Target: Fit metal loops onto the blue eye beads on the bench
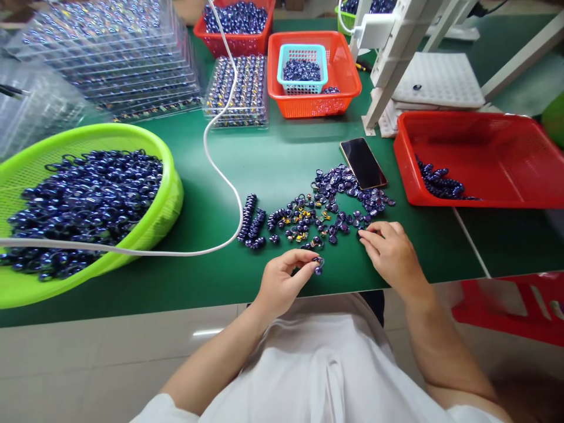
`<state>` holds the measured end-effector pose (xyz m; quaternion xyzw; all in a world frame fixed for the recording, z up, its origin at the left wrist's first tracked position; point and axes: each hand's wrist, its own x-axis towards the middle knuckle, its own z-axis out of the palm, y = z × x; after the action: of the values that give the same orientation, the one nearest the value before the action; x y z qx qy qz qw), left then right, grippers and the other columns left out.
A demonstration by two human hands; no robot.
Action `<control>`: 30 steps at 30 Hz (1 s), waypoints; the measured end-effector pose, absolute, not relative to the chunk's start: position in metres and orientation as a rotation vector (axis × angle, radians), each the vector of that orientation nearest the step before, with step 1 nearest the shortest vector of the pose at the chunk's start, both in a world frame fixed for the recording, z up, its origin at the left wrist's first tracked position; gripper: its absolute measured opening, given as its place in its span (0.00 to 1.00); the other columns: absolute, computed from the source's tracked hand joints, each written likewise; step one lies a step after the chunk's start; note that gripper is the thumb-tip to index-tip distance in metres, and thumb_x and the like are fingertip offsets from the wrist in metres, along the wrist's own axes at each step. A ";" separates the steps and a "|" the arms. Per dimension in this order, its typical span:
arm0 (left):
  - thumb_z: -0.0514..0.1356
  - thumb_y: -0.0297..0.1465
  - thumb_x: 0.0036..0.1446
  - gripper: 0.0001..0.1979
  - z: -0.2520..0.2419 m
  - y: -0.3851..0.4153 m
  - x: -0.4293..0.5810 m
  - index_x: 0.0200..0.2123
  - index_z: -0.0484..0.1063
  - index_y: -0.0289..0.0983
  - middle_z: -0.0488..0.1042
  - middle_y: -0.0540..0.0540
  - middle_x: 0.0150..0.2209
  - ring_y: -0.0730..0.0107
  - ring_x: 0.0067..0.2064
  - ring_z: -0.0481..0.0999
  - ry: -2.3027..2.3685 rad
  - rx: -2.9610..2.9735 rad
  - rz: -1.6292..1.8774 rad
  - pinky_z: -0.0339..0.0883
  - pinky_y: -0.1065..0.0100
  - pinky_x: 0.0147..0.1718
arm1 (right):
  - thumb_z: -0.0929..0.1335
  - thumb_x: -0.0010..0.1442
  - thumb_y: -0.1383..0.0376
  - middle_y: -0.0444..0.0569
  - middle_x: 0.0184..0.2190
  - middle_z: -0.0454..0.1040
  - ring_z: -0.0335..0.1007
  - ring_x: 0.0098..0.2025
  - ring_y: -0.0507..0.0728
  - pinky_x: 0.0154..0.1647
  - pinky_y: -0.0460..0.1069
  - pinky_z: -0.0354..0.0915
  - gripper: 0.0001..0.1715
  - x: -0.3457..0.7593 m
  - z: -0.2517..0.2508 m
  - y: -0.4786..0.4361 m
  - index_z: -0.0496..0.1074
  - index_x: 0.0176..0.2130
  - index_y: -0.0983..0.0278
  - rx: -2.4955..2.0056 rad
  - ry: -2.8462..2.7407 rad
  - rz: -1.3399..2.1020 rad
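Between the thumb and fingers of my left hand (284, 279) is a small glossy blue piece with a loop (318, 266), held just above the table's front edge. My right hand (394, 255) is pinched at the right end of a pile of flat dark-blue caps (337, 182); a small dark cap seems to be at its fingertips, mostly hidden. Left of the caps lie loose blue pieces with gold parts (302, 220). Farther left, more glossy blue looped pieces stand in short rows (249, 217).
A green basket (174, 194) of blue looped pieces stands left. Behind are stacked clear trays (176, 76), an orange basket (315, 108) and a white cable (209, 150). A phone (363, 163) touches the caps. A red bin (489, 158) and a metal post (388, 64) stand right.
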<state>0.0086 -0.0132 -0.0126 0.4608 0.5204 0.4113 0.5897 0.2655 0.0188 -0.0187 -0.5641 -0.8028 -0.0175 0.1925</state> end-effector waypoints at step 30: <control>0.72 0.30 0.49 0.09 -0.014 -0.014 0.015 0.35 0.81 0.36 0.82 0.48 0.31 0.75 0.31 0.78 0.952 0.552 1.109 0.72 0.74 0.35 | 0.70 0.62 0.70 0.43 0.35 0.80 0.78 0.35 0.53 0.38 0.47 0.73 0.09 0.172 -0.015 -0.033 0.72 0.42 0.58 -1.284 -1.533 0.746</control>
<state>0.0147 -0.0139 -0.0136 0.2487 0.4289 0.5000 0.7101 0.1715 -0.0327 -0.0145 -0.5269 -0.6291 0.3062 0.4826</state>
